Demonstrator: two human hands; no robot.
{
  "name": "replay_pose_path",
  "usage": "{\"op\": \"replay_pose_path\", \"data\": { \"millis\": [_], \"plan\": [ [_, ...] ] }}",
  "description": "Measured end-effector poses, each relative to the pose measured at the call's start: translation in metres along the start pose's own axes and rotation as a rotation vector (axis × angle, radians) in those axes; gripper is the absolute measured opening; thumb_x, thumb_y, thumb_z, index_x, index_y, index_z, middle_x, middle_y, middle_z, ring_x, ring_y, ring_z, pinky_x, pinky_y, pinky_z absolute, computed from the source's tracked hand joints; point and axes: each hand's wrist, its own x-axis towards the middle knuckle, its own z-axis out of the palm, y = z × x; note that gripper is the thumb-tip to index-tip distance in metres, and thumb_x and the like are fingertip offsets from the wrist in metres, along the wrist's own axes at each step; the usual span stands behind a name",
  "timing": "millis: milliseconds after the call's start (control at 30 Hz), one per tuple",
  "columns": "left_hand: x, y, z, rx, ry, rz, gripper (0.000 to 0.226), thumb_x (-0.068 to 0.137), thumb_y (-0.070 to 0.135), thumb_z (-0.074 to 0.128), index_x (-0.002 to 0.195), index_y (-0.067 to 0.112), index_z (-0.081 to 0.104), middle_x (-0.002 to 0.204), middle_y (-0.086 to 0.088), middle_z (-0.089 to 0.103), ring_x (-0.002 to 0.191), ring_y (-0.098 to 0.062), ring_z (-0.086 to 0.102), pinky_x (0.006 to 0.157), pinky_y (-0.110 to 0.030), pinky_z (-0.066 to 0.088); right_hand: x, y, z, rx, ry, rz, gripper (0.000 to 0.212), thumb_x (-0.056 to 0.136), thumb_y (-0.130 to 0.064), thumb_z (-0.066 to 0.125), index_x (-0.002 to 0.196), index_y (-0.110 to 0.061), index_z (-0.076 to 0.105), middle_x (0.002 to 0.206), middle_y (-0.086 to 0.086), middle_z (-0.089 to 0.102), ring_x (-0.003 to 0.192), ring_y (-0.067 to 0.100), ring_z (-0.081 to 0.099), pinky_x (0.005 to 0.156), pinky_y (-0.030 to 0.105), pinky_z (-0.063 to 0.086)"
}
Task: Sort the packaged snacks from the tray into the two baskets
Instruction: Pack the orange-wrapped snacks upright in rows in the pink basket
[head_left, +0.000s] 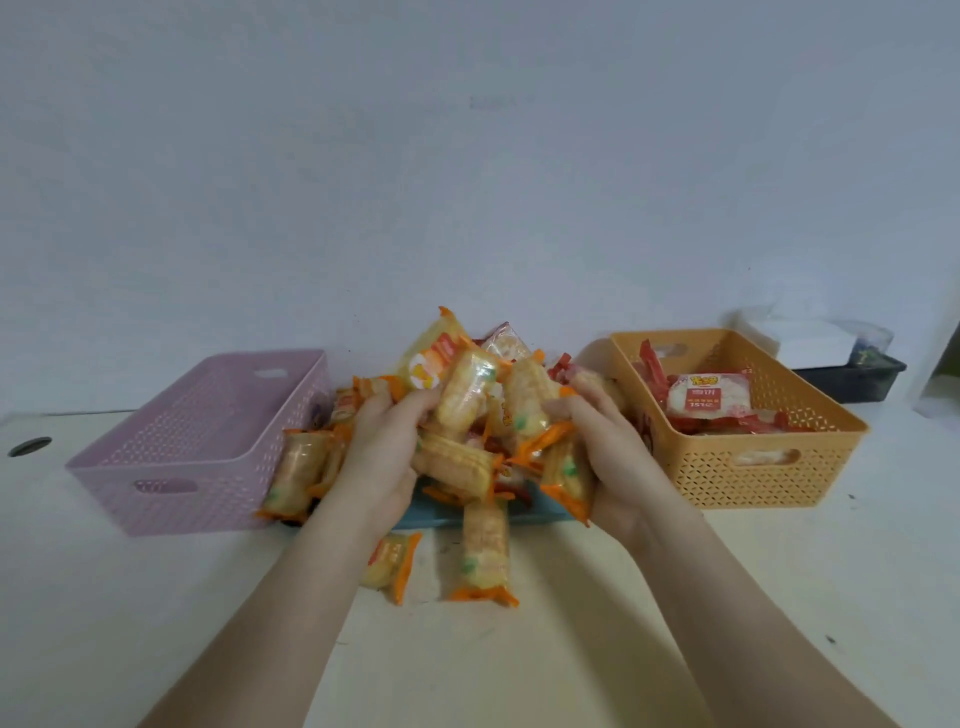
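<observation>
A heap of orange-ended yellow snack packs (467, 400) rises over the blue tray (540, 512), which shows only at its front edge. My left hand (382, 452) and my right hand (610, 452) cup the heap from both sides, fingers curled round several packs. Two orange packs (483, 556) lie on the table in front of the tray. The pink basket (171, 488) on the left looks bare inside. The orange basket (748, 478) on the right holds red-and-white snack packs (709, 397).
A white wall stands close behind the baskets. A dark tray (857, 376) with white packaging sits at the back right. A round cable hole (29, 446) is in the table at the far left.
</observation>
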Motion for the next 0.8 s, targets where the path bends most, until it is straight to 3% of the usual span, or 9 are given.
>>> {"op": "replay_pose_path", "data": {
  "millis": [200,400,533,600,633,700,733,800],
  "plan": [
    [-0.005,0.008,-0.001,0.187,0.044,0.039,0.018,0.081,0.027,0.06,0.098,0.025,0.065,0.1,-0.009,0.073,0.1,-0.031,0.067,0.092,-0.055,0.051,0.007,0.006,0.046,-0.016,-0.072,-0.046,0.057,0.082,-0.02,0.074,0.132,-0.034,0.049,0.112,0.015,0.07,0.098,0.035,0.07,0.081,0.055,0.057],
    [0.005,0.068,-0.055,0.197,0.182,0.223,0.017,0.088,0.017,0.054,0.096,0.027,0.066,0.091,-0.004,0.075,0.086,-0.025,0.072,0.073,-0.043,0.059,0.036,0.008,0.143,-0.024,-0.198,0.023,0.061,0.076,-0.025,0.079,0.13,-0.028,0.05,0.112,0.016,0.069,0.094,0.034,0.072,0.077,0.058,0.057],
    [0.026,0.103,-0.107,0.277,0.301,0.24,0.021,0.083,0.017,0.058,0.099,0.027,0.069,0.093,-0.005,0.074,0.085,-0.025,0.072,0.069,-0.039,0.06,0.062,0.015,0.221,-0.104,-0.294,0.138,0.092,0.061,-0.038,0.085,0.14,-0.019,0.043,0.109,0.019,0.065,0.082,0.034,0.071,0.073,0.058,0.056],
    [0.034,0.113,-0.129,0.386,0.368,0.21,0.026,0.064,0.026,0.062,0.089,0.029,0.069,0.1,-0.008,0.071,0.09,-0.029,0.07,0.076,-0.045,0.059,0.104,0.033,0.238,-0.136,-0.286,0.175,0.117,0.041,-0.048,0.09,0.143,-0.022,0.039,0.117,0.016,0.063,0.084,0.035,0.071,0.073,0.057,0.055],
    [0.037,0.116,-0.138,0.439,0.398,0.176,0.035,0.051,0.033,0.062,0.085,0.03,0.068,0.105,-0.007,0.068,0.094,-0.029,0.067,0.081,-0.048,0.057,0.118,0.039,0.244,-0.139,-0.284,0.22,0.119,0.036,-0.052,0.089,0.14,-0.023,0.039,0.118,0.015,0.061,0.084,0.036,0.071,0.07,0.057,0.055],
    [0.042,0.116,-0.153,0.554,0.414,0.081,0.05,0.036,0.041,0.057,0.084,0.029,0.066,0.114,-0.005,0.06,0.103,-0.027,0.06,0.089,-0.049,0.053,0.096,0.03,0.26,-0.138,-0.241,0.256,0.092,0.056,-0.054,0.08,0.132,-0.026,0.035,0.117,0.016,0.052,0.073,0.038,0.068,0.056,0.047,0.056],
    [0.042,0.115,-0.16,0.608,0.41,0.043,0.051,0.035,0.041,0.057,0.084,0.03,0.066,0.118,-0.006,0.057,0.107,-0.028,0.057,0.091,-0.049,0.052,0.085,0.026,0.265,-0.125,-0.195,0.269,0.081,0.072,-0.051,0.071,0.138,-0.03,0.029,0.125,0.018,0.047,0.076,0.037,0.064,0.055,0.045,0.054],
    [0.04,0.11,-0.167,0.706,0.401,0.003,0.052,0.043,0.034,0.059,0.095,0.029,0.068,0.128,-0.008,0.053,0.116,-0.032,0.054,0.095,-0.047,0.05,0.082,0.023,0.26,-0.092,-0.17,0.295,0.067,0.092,-0.041,0.056,0.149,-0.025,0.023,0.142,0.023,0.034,0.101,0.039,0.053,0.076,0.055,0.049]
  ]
}}
